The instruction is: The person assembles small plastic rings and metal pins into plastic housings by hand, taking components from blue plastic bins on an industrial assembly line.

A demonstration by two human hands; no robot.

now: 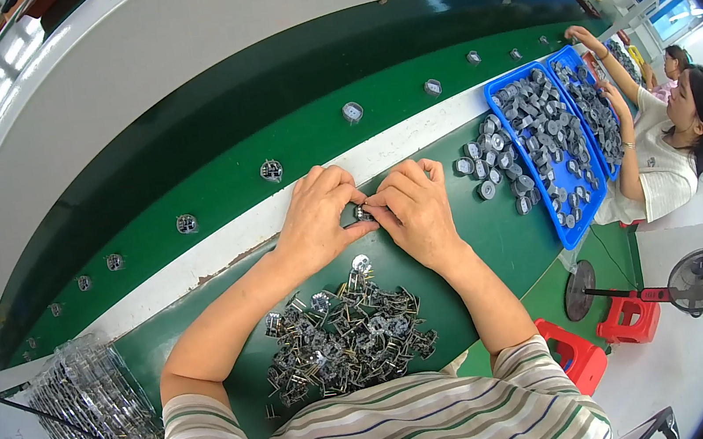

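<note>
My left hand (321, 215) and my right hand (414, 211) meet over the green worktop, their fingertips closed on one small metal-and-dark part (361, 213). Most of that part is covered by fingers, so its exact kind cannot be made out. Nearer my body lies a loose heap of small black plug inserts with metal pins (345, 340). To the right of my right hand, several round grey plastic housings (490, 157) sit on the worktop against a blue tray (568, 231) filled with more of them.
Beyond a white ledge (222, 248), a green conveyor belt (223, 187) carries spaced round parts (271, 170). Stacked clear trays (92, 405) stand at the left. A co-worker (661, 143) reaches toward the belt and a second blue tray. Red stools (575, 356) and a fan (699, 280) are at the right.
</note>
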